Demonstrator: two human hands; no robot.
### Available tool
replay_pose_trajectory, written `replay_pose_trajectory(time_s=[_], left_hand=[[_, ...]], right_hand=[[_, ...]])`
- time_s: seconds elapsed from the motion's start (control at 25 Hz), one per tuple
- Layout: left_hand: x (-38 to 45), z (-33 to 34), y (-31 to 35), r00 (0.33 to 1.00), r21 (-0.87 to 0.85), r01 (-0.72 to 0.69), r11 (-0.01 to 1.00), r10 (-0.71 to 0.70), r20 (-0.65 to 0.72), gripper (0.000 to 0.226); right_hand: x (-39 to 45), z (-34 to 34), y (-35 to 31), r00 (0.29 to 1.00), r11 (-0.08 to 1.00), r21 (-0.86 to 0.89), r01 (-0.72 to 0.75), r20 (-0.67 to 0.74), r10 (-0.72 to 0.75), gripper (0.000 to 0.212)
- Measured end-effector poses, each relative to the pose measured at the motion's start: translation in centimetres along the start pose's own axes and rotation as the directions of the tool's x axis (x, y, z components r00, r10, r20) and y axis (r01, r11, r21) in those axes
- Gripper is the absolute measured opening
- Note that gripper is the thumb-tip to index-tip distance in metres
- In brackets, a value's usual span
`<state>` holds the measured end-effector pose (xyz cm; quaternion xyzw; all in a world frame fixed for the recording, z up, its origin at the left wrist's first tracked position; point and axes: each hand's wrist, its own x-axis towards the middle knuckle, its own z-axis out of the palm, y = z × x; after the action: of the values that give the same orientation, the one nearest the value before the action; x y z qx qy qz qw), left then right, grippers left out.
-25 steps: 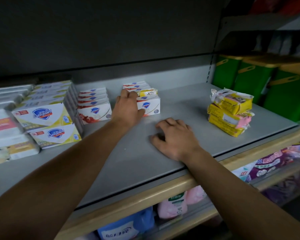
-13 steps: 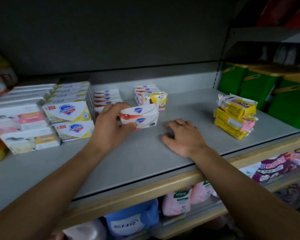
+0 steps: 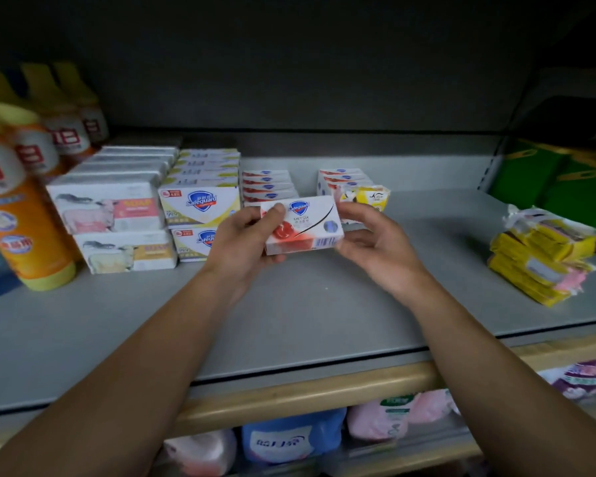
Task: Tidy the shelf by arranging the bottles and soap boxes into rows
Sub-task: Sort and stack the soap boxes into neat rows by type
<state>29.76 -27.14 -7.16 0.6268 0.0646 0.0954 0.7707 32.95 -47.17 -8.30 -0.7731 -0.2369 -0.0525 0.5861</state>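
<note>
I hold a white-and-red Safeguard soap box [image 3: 303, 225] just above the grey shelf [image 3: 324, 321], at its middle. My left hand [image 3: 241, 242] grips the box's left end, thumb on top. My right hand [image 3: 379, 246] pinches its right end between thumb and fingers. Directly behind stand two short rows of the same red-and-white boxes [image 3: 269, 184], [image 3: 341, 177], the right row fronted by a small yellow packet [image 3: 372, 197]. Stacked yellow Safeguard boxes [image 3: 200, 201] and sheep-print soap boxes [image 3: 111, 208] sit to the left, with orange bottles [image 3: 18, 218] at the far left.
A loose stack of yellow wrapped soaps [image 3: 544, 256] lies at the shelf's right end, with green containers [image 3: 565, 187] beyond it. Below the wooden front edge [image 3: 307, 390], pouches [image 3: 289, 438] fill the lower shelf. Bare grey shelf lies in front of the rows.
My left hand pulled a box off the right row and lifted it toward me. My right hand left the shelf surface and took hold of the box's right end. The view shifted left.
</note>
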Motion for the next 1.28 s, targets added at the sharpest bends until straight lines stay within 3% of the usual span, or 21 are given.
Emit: replay_pose_trajectory(time_s=[0.24,0.44,0.64,0.72,0.84,1.0,1.12,1.2,1.28], left_hand=[[0.2,0.5,0.0,0.991,-0.058,0.131,0.990,-0.129,0.042,0.026],[0.1,0.5,0.0,0.969,0.045,0.173,0.984,-0.179,0.170,0.053],[-0.3,0.5,-0.4,0.972,0.293,0.152,0.944,-0.196,0.128,0.071],[-0.2,0.5,-0.4,0.971,0.269,0.158,0.950,-0.199,0.132,0.064],[0.0,0.6,-0.3,0.965,0.089,0.176,0.980,-0.189,0.179,0.044],[0.3,0.5,-0.7,0.976,-0.034,0.181,0.983,-0.175,0.130,0.028],[0.5,0.3,-0.9,0.987,-0.112,0.086,0.990,-0.069,0.144,0.011],[0.5,0.2,-0.8,0.984,-0.148,0.028,0.989,-0.001,0.178,0.021],[0.7,0.4,-0.8,0.982,-0.167,0.007,0.986,0.025,0.186,0.022]], right_hand=[[0.0,0.2,0.5,1.000,0.984,0.178,0.003,0.028,-0.008,0.062],[-0.3,0.4,0.3,0.981,0.984,0.129,-0.122,-0.138,0.140,0.030],[-0.5,0.5,0.4,0.943,0.971,0.047,-0.234,-0.231,0.238,0.056],[-0.7,0.5,0.3,0.940,0.976,0.040,-0.215,-0.263,0.217,0.050],[-0.8,0.7,0.3,0.946,0.992,0.075,-0.098,-0.301,0.117,0.026],[-1.2,0.9,0.2,0.978,0.996,0.042,0.082,-0.198,-0.072,0.054],[-1.1,1.1,0.2,0.993,0.993,0.118,0.023,-0.116,-0.009,0.062],[-0.9,1.3,0.4,0.994,0.979,0.206,0.001,-0.108,0.022,0.055],[-0.8,1.4,0.4,0.993,0.981,0.189,0.045,-0.118,-0.022,0.040]])
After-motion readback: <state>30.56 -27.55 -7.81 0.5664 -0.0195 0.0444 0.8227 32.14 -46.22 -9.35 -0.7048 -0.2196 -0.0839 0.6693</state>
